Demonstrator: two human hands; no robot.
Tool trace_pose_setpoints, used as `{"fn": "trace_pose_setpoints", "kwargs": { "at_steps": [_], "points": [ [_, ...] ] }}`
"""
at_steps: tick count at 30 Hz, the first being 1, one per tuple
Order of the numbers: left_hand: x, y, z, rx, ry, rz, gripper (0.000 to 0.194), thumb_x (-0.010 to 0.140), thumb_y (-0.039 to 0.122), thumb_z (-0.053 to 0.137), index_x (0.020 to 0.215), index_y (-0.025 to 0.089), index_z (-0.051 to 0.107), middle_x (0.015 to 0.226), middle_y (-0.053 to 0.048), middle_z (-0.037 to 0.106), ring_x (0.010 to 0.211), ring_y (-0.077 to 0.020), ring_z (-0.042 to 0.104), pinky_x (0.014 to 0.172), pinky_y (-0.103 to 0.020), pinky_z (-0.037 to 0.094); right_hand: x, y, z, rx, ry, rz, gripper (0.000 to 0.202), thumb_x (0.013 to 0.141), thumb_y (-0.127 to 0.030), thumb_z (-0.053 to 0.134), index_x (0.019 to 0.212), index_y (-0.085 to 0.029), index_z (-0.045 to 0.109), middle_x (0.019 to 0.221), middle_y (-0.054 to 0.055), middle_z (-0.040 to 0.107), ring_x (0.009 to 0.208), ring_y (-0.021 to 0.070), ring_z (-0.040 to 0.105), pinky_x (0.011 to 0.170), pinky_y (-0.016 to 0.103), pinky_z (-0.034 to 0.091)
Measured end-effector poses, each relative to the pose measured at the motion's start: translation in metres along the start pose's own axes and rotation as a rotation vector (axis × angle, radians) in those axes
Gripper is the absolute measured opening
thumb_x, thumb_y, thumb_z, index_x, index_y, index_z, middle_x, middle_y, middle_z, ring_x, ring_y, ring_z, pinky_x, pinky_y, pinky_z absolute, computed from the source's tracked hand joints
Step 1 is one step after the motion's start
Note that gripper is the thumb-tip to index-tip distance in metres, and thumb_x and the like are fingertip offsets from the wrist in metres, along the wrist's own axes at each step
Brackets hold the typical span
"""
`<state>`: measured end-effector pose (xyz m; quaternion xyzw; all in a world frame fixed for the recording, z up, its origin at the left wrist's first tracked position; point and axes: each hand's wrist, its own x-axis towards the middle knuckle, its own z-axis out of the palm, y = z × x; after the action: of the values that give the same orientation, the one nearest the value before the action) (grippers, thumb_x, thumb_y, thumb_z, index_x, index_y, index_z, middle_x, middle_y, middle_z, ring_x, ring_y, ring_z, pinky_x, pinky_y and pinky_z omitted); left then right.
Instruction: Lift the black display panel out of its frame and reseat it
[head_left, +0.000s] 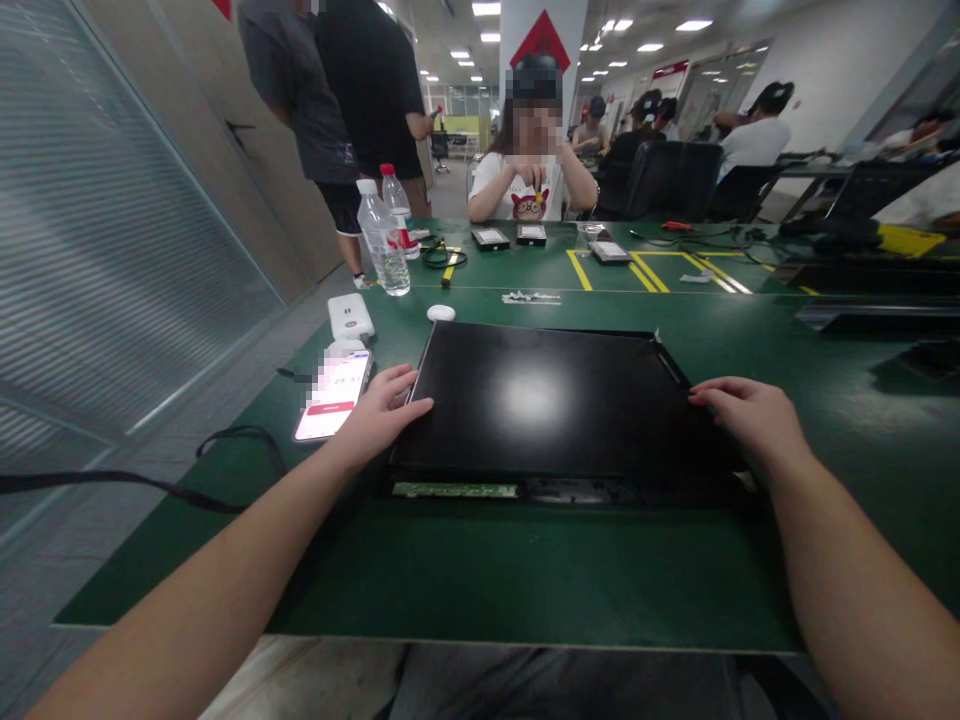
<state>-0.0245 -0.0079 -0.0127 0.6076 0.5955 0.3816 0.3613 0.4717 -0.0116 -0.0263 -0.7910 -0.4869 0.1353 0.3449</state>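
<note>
A black flat panel (487, 400) lies on the green table (525, 580), with a bright reflection on its glossy face. Along its near edge a green circuit strip (454, 490) shows in a black frame. At the panel's left edge is my left hand (384, 410), thumb over the rim, fingers along the side. My right hand (750, 415) pinches the right edge near its upper part. Some of the fingertips on both sides are hidden by the edge.
Left of the panel lie a lit phone (334, 395), a white power bank (350, 317) and a white case (441, 313). Bottles (386, 240) stand behind them. Opposite sits a person (532, 180) near small drives (491, 239). A black cable (135, 482) crosses the left edge.
</note>
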Motion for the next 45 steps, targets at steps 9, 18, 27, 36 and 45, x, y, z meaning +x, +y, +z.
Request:
{"fn": "trace_pose_setpoints", "kwargs": {
  "at_steps": [9, 18, 27, 36, 45],
  "points": [
    [0.005, -0.013, 0.002, 0.169, -0.027, 0.058, 0.055, 0.076, 0.054, 0.081, 0.121, 0.021, 0.077, 0.156, -0.016, 0.045, 0.145, -0.0432, 0.045, 0.116, -0.054, 0.045, -0.007, -0.011, -0.003, 0.108, -0.01, 0.132, 0.023, 0.067, -0.036, 0.068, 0.08, -0.022, 0.081, 0.09, 0.007, 0.081, 0.07, 0.0202, 0.063, 0.067, 0.034, 0.048],
    [0.007, -0.014, 0.003, 0.213, -0.043, 0.055, 0.052, 0.073, 0.054, 0.082, 0.113, 0.02, 0.077, 0.149, -0.016, 0.052, 0.144, -0.0441, 0.045, 0.123, -0.054, 0.034, -0.011, -0.018, -0.005, 0.14, -0.025, 0.184, 0.023, 0.068, -0.034, 0.067, 0.081, -0.02, 0.08, 0.092, 0.007, 0.08, 0.067, 0.0166, 0.058, 0.069, 0.033, 0.045],
    [0.009, -0.019, 0.003, 0.497, -0.102, 0.126, 0.063, 0.087, 0.06, 0.062, 0.13, 0.014, 0.069, 0.156, -0.02, 0.046, 0.146, -0.0411, 0.045, 0.125, -0.055, 0.033, -0.012, -0.019, -0.004, 0.149, -0.011, 0.178, 0.028, 0.064, -0.038, 0.066, 0.081, -0.021, 0.08, 0.088, 0.006, 0.079, 0.064, 0.0169, 0.055, 0.067, 0.034, 0.043],
    [0.007, -0.016, 0.003, 0.544, -0.119, 0.129, 0.067, 0.089, 0.059, 0.059, 0.136, 0.012, 0.066, 0.158, -0.021, 0.045, 0.148, -0.0398, 0.044, 0.125, -0.054, 0.033, -0.013, -0.022, -0.004, 0.161, -0.015, 0.206, 0.028, 0.066, -0.036, 0.066, 0.084, -0.019, 0.079, 0.089, 0.006, 0.079, 0.064, 0.0161, 0.055, 0.068, 0.033, 0.044],
    [0.006, -0.015, 0.003, 0.551, -0.128, 0.141, 0.069, 0.089, 0.06, 0.058, 0.137, 0.01, 0.066, 0.158, -0.022, 0.045, 0.148, -0.041, 0.045, 0.124, -0.054, 0.034, -0.012, -0.02, -0.004, 0.149, -0.009, 0.197, 0.029, 0.065, -0.036, 0.066, 0.084, -0.019, 0.08, 0.09, 0.007, 0.08, 0.063, 0.0162, 0.055, 0.067, 0.034, 0.045]
  ]
}}
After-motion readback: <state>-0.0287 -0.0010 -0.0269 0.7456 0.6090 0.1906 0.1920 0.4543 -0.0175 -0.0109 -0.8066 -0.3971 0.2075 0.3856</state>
